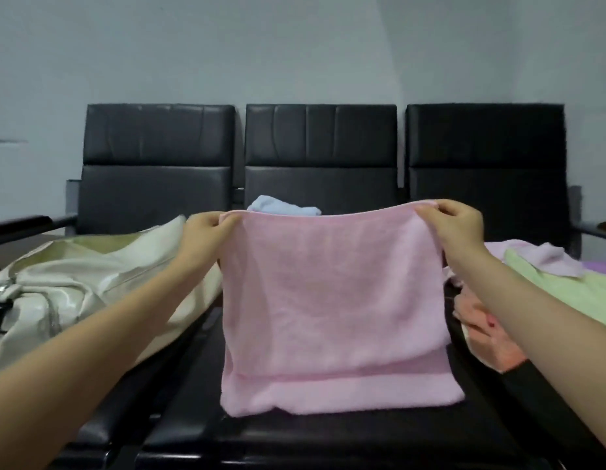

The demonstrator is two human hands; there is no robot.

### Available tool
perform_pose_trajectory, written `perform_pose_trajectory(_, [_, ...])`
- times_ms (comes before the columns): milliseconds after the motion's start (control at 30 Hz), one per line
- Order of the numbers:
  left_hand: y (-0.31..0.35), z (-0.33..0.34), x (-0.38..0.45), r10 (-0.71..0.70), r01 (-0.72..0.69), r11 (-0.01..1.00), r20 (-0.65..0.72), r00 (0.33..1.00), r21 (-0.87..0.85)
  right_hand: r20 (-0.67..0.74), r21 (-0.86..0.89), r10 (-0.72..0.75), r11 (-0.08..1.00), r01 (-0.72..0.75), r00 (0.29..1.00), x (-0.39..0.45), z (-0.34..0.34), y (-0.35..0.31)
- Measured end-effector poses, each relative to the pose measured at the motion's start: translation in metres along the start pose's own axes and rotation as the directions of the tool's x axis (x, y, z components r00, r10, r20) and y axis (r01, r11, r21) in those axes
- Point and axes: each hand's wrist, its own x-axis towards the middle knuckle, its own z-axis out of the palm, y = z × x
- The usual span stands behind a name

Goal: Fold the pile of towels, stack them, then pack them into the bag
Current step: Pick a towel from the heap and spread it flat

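The left hand and right hand each pinched a top corner of the pink towel, its lower edge resting mid-seat on the bench. An uneven grip would likely skew the fold.

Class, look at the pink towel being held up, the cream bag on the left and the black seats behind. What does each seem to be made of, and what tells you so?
Pink towel: soft terry or microfibre cloth, matt and fuzzy, drooping between the hands.
Cream bag: probably faux leather or coated fabric, with a smooth sheen and soft creases.
Black seats: likely leather or vinyl padding, with a dull shine and stitched panels.
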Motion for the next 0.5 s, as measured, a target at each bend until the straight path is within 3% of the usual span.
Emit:
perform_pose_trajectory(233, [0.088, -0.01, 0.032, -0.166, 0.079, 0.923, -0.203, 0.965, -0.378, 0.006, 0.233, 0.028, 0.972, -0.028, 1.0, 0.025, -0.009, -0.112])
perform_pose_trajectory(400, [0.117, -0.021, 0.046, -0.178, 0.072, 0.889, -0.195, 0.964, -0.453, 0.065, 0.401, 0.141, 0.903, -0.155, 0.988, 0.041, -0.011, -0.143])
perform_pose_trajectory(500, [0.116, -0.026, 0.062, -0.255, 0.177, 0.88, -0.124, 0.959, -0.441, 0.143, 0.308, 0.245, 0.91, -0.279, 0.959, 0.057, -0.015, -0.137])
